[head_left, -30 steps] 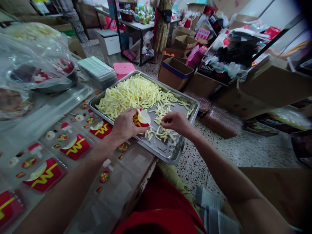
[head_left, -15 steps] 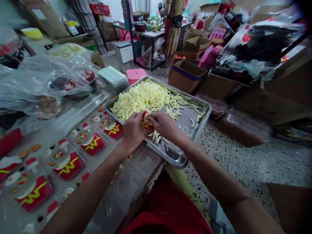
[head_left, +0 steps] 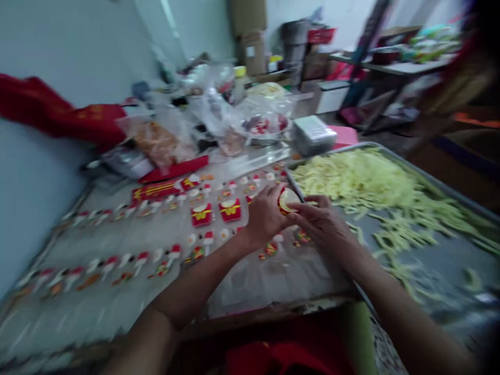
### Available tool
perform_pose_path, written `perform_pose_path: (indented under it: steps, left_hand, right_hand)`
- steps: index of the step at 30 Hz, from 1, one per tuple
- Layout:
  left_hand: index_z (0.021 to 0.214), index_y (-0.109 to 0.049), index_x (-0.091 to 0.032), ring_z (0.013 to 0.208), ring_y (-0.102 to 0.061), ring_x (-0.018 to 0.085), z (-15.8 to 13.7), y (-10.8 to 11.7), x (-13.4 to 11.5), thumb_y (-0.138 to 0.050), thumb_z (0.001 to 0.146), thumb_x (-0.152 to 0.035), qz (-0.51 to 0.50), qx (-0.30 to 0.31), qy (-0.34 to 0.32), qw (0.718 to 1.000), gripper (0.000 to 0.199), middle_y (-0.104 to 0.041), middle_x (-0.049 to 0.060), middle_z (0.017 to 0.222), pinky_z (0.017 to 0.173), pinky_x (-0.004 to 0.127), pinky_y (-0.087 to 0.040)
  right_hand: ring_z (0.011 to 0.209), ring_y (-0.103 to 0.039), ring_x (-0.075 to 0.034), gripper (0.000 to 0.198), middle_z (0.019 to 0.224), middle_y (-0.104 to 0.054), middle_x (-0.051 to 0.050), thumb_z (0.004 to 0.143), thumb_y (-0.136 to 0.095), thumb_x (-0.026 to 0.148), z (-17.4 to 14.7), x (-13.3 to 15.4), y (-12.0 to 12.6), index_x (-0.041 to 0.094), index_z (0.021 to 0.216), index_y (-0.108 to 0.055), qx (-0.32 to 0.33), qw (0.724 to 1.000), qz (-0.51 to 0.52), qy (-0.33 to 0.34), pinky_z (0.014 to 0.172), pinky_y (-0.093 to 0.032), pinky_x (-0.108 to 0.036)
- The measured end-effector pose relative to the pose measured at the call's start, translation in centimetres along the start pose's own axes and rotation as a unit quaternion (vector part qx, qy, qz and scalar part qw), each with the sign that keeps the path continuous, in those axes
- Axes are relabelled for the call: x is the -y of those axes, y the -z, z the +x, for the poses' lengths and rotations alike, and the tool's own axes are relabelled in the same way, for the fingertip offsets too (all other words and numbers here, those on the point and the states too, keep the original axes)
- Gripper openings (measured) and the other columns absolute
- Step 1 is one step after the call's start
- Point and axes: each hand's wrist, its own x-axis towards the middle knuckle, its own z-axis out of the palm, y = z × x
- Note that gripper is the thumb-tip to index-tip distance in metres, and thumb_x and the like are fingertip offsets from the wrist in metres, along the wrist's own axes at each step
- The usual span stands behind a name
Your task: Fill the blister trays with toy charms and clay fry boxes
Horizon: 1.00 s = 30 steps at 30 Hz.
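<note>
Small workshop or packing rm., can't tell which. Why: long bench w/ row upon row of tiny pcs., same set repeated, plus several matching red packs, i.e. batch work by hand. Wide metal tray heaped w/ pale strips, bulk qty. Plastic bags of bits & a bowl crowd rear of bench; stack of clear cases nr. tray. Cardboard boxes in bg. by plain wall; 2nd bench back R, also loaded, blurry. White bin nr. it. Red cloth L, along wall, more clutter below.

Red carton, cream face showing, in left hand.
</note>
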Motion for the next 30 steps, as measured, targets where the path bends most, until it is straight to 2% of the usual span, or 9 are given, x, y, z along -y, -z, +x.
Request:
perform_pose_path:
  steps: [3,6,9,12,16,20,23,25,30]
  left_hand:
    - [0.142,-0.051,-0.018,0.123,-0.06,0.03,-2.7,3.8,3.6,-0.085,0.064,-0.058,0.022,-0.032,0.039,0.998,0.094,-0.063,0.014,0.134,0.107,0.041,-0.048]
    - [0.148,-0.046,-0.018,0.127,-0.059,0.031,-5.9,8.6,7.5,-0.085,0.063,-0.062,0.035,-0.025,0.069,0.997,0.103,-0.061,0.016,0.139,0.108,0.042,-0.048]
    - [0.149,-0.044,-0.017,0.134,-0.055,0.035,-8.8,14.0,11.8,-0.084,0.062,-0.065,0.07,-0.001,0.114,0.991,0.107,-0.056,0.019,0.146,0.112,0.047,-0.046]
    - [0.15,-0.044,-0.017,0.138,-0.052,0.036,-11.4,18.9,16.4,-0.083,0.063,-0.064,0.109,0.018,0.157,0.981,0.107,-0.053,0.019,0.15,0.114,0.049,-0.043]
    - [0.146,-0.051,-0.019,0.137,-0.054,0.034,-14.7,23.2,21.8,-0.08,0.067,-0.064,0.129,0.025,0.218,0.967,0.095,-0.056,0.016,0.149,0.115,0.048,-0.042]
    - [0.139,-0.056,-0.019,0.136,-0.054,0.032,-17.3,24.5,25.1,-0.079,0.067,-0.067,0.097,-0.001,0.268,0.958,0.09,-0.058,0.015,0.146,0.117,0.048,-0.04]
    - [0.146,-0.045,-0.021,0.139,-0.05,0.033,-18.0,24.1,26.1,-0.086,0.059,-0.062,0.046,0.0,0.266,0.963,0.105,-0.051,0.016,0.152,0.116,0.048,-0.04]
    - [0.148,-0.037,-0.021,0.133,-0.055,0.033,-18.0,23.5,26.5,-0.09,0.057,-0.053,0.019,0.007,0.282,0.959,0.111,-0.05,0.017,0.151,0.11,0.048,-0.045]
    - [0.138,-0.038,-0.02,0.124,-0.06,0.033,-17.6,22.3,27.4,-0.091,0.053,-0.047,-0.012,-0.021,0.332,0.943,0.103,-0.054,0.019,0.142,0.101,0.047,-0.05]
  right_hand:
    - [0.082,-0.067,-0.022,0.039,0.09,-0.072,-0.007,0.088,-0.067,0.052,1.8,1.0,-4.8,0.022,0.11,-0.078,0.139,0.973,0.176,-0.053,0.073,-0.052,-0.033]
    - [0.073,-0.066,-0.02,0.037,0.081,-0.073,-0.005,0.082,-0.072,0.051,4.1,3.8,-10.6,0.019,0.099,-0.078,0.228,0.939,0.249,-0.065,0.067,-0.051,-0.031]
    - [0.068,-0.063,-0.017,0.032,0.076,-0.073,-0.003,0.077,-0.074,0.047,6.3,7.6,-17.0,0.018,0.09,-0.079,0.286,0.919,0.271,-0.031,0.064,-0.048,-0.028]
    - [0.064,-0.06,-0.014,0.034,0.071,-0.071,-0.001,0.077,-0.071,0.044,8.6,10.7,-23.3,0.016,0.094,-0.079,0.342,0.901,0.267,-0.002,0.062,-0.045,-0.026]
    - [0.061,-0.057,-0.013,0.032,0.068,-0.069,0.0,0.08,-0.07,0.039,12.0,12.0,-29.2,0.014,0.097,-0.079,0.367,0.902,0.226,0.013,0.059,-0.042,-0.024]
    - [0.062,-0.057,-0.012,0.022,0.069,-0.069,0.001,0.082,-0.069,0.029,14.3,11.7,-31.5,0.016,0.097,-0.08,0.387,0.916,0.075,0.074,0.059,-0.038,-0.023]
    - [0.07,-0.06,-0.013,0.017,0.08,-0.072,-0.001,0.085,-0.069,0.022,14.8,12.1,-31.9,0.018,0.098,-0.08,0.437,0.887,-0.011,0.146,0.065,-0.039,-0.022]
    - [0.077,-0.061,-0.014,0.018,0.088,-0.072,-0.003,0.09,-0.067,0.023,14.8,12.7,-31.8,0.019,0.103,-0.08,0.458,0.868,-0.051,0.187,0.071,-0.041,-0.023]
    - [0.089,-0.057,-0.017,0.023,0.111,-0.06,-0.009,0.096,-0.063,0.029,14.2,13.6,-31.3,0.027,0.113,-0.079,0.438,0.843,-0.15,0.274,0.083,-0.042,-0.028]
